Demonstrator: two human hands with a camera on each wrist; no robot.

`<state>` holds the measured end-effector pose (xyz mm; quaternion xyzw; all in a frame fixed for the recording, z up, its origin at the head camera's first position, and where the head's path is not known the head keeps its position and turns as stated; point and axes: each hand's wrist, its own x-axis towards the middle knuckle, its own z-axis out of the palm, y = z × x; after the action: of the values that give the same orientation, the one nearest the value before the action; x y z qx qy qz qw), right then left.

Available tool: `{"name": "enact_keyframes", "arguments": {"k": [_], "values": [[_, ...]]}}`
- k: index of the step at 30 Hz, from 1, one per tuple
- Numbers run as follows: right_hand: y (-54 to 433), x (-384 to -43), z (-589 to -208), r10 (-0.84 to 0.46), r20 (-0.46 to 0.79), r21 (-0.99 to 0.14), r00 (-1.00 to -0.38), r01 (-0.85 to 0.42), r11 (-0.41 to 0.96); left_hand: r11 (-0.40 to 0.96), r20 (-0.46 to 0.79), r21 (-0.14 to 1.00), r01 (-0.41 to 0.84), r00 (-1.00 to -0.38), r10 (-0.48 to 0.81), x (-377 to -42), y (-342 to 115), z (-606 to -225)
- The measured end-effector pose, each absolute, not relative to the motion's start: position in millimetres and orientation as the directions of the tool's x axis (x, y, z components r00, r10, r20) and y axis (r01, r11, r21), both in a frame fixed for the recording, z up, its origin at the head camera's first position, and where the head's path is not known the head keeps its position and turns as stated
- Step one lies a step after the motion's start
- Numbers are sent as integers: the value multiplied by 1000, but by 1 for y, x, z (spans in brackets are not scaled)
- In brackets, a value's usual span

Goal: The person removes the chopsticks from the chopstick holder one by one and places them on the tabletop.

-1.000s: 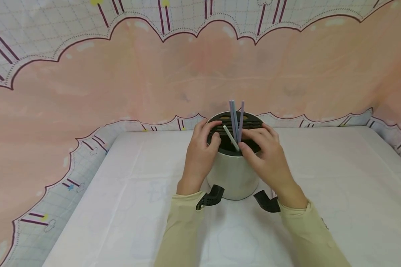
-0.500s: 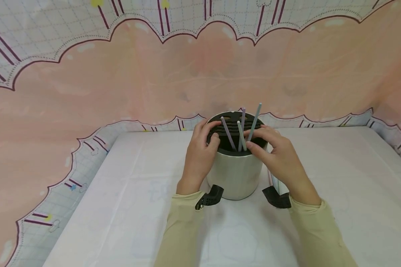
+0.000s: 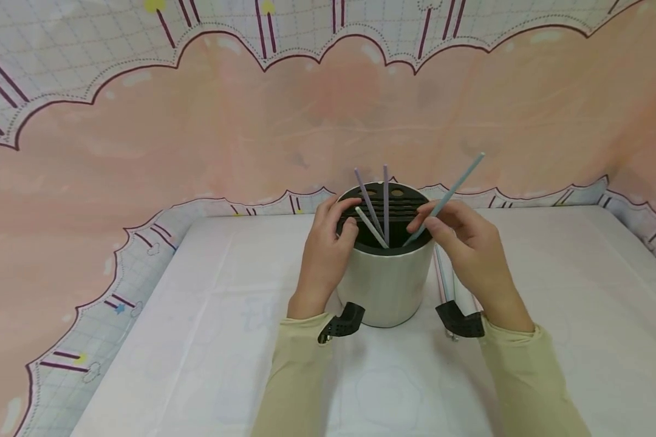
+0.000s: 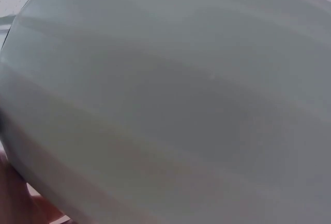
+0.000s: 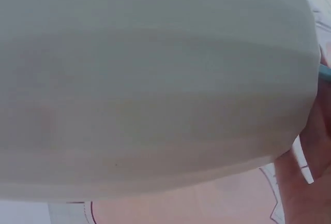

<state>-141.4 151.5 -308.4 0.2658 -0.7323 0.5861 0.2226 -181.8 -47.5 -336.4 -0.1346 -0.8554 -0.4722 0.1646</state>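
A cream ribbed round holder (image 3: 385, 285) with a black slotted top (image 3: 382, 212) stands upright on the table. My left hand (image 3: 324, 249) grips its left rim, fingers bent over the edge. Between thumb and fingers, my right hand (image 3: 472, 255) pinches a light blue stick (image 3: 463, 176), thin and straw-like, tilted right with its lower end at the holder's front opening. Two purple sticks, one upright (image 3: 386, 194) and one leaning left (image 3: 362, 188), and a shorter pale green stick (image 3: 367, 222) rise from that opening. The holder's wall (image 4: 170, 100) fills most of both wrist views.
Several thin coloured sticks (image 3: 441, 276) lie on the white table (image 3: 240, 340), right of the holder and partly under my right wrist. A peach and white patterned cloth (image 3: 306, 133) hangs behind the table.
My right hand has moved right, drawing the light blue stick away from the others and tilting it right. The sticks in the holder have spread apart. My left hand has stayed put.
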Motion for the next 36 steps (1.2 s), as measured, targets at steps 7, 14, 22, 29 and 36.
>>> {"name": "enact_keyframes", "arguments": {"k": [7,14,22,29,36], "values": [[158,-145,-311,-42,693,-720,-719,-689,-83,503,404,776,381,-912,69,-182,-48,-336],[164,-155,-318,42,701,-674,-712,-680,-289,506,404,775,378,-913,63,-183,-47,-336],[170,-159,-322,157,684,-584,-713,-663,-468,507,393,780,367,-918,59,-182,-47,-336],[173,-163,-321,241,669,-541,-703,-683,-491,503,390,784,364,-919,56,-182,-47,-336],[177,-165,-320,301,647,-474,-701,-678,-561,509,387,782,359,-921,55,-183,-47,-336]]}}
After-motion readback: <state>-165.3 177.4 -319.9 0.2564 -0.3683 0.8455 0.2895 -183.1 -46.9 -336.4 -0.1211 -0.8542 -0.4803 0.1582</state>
